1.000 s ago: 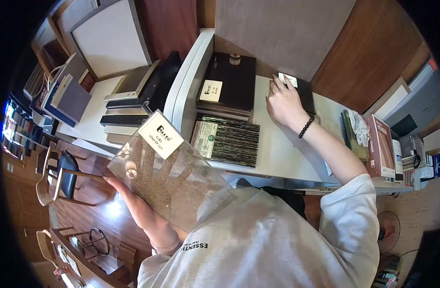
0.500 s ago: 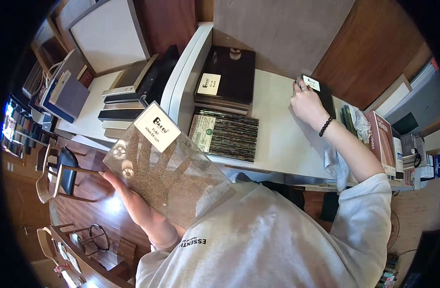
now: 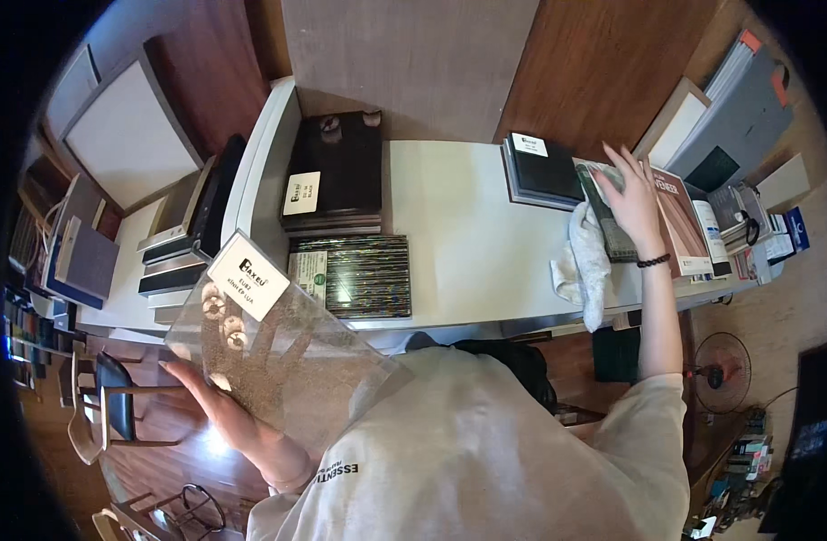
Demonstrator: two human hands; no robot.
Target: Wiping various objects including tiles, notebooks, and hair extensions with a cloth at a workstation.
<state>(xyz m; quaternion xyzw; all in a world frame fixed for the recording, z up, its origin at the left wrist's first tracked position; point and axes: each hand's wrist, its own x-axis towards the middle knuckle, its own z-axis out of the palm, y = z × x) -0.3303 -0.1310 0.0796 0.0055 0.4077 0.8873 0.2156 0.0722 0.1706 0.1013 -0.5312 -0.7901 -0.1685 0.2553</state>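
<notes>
My left hand holds a clear glass sample panel with fine brown mesh and a white label, tilted in front of my shirt. Its fingers are partly seen through the glass. Over the right part of the white counter, my right hand is open, fingers spread, with nothing in it. Beneath and beside it lie a green patterned sample and a grey-white cloth; whether the hand touches either is unclear. Left of these is a small stack of dark panels with a white label on top.
On the white counter, a stack of black panels stands behind a stack of glittery striped panels. A reddish-brown sample book and grey folders fill the right end. Chairs stand at left, a fan at right.
My right hand has left the dark panels and moved right, over the green sample, opening its fingers. The view has turned right. The glass panel stays in my left hand.
</notes>
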